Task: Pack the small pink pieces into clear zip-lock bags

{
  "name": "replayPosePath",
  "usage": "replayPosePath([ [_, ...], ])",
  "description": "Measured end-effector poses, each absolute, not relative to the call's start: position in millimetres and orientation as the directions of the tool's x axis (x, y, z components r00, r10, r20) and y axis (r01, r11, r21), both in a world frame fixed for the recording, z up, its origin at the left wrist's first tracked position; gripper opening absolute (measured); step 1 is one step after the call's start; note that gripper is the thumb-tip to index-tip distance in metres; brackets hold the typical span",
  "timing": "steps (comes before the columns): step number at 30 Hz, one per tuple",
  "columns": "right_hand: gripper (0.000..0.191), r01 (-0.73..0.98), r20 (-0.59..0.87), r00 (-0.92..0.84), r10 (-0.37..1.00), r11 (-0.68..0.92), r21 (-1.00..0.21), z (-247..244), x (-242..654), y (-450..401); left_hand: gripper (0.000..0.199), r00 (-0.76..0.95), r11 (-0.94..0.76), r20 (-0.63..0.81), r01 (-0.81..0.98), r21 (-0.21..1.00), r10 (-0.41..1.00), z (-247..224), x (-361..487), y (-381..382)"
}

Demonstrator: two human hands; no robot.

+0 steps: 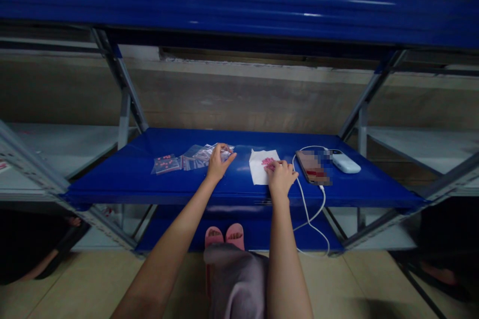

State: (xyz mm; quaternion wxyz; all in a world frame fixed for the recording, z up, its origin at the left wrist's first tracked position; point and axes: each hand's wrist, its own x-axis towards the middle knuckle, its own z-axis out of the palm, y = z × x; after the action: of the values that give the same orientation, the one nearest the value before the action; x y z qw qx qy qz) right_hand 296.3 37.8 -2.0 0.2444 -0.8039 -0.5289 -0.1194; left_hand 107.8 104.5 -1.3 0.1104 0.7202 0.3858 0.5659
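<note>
My left hand (220, 163) is at the right end of a spread of small clear zip bags (191, 157). Its thumb and fingers curl around the edge of one bag. White paper (259, 174) lies to the right, bearing a little heap of small pink pieces (268, 161), perhaps beads. Over the heap's near right side is my right hand (282, 177), its fingers bent down and drawn together at the pieces. Whatever is between those fingertips is hidden. At the far left lies a clear bag with pink pieces inside (165, 163).
Right of the paper, a phone (313, 167) lies beside a pale power bank (346, 161). A white cable (304, 202) loops over the front edge of the blue shelf (123, 179). Metal posts flank the shelf, with a blue beam (239, 5) above. Other people are partly visible at both sides.
</note>
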Motion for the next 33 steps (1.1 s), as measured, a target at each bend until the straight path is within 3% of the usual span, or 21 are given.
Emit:
replayPosePath([
  [5, 0.020, 0.923, 0.428, 0.377, 0.821, -0.292, -0.252, 2, 295, 38, 0.027, 0.233, -0.698, 0.727, 0.565, 0.440, 0.646, 0, 111, 98],
  [13, 0.019, 0.935, 0.422, 0.345, 0.838, -0.267, -0.233, 3, 297, 45, 0.033, 0.332, -0.732, 0.754, 0.623, 0.276, 0.567, -3, 115, 100],
  [27, 0.022, 0.906, 0.448, 0.402, 0.798, -0.275, -0.323, -2, 298, 42, 0.031, 0.329, -0.735, 0.753, 0.614, 0.288, 0.570, -1, 115, 99],
  [31, 0.022, 0.856, 0.470, 0.455, 0.757, -0.226, -0.464, 5, 297, 39, 0.031, 0.326, -0.735, 0.753, 0.611, 0.295, 0.572, -1, 115, 99],
  [33, 0.024, 0.812, 0.474, 0.451, 0.756, -0.126, -0.570, 14, 294, 40, 0.031, 0.324, -0.736, 0.753, 0.608, 0.298, 0.573, -1, 115, 99],
])
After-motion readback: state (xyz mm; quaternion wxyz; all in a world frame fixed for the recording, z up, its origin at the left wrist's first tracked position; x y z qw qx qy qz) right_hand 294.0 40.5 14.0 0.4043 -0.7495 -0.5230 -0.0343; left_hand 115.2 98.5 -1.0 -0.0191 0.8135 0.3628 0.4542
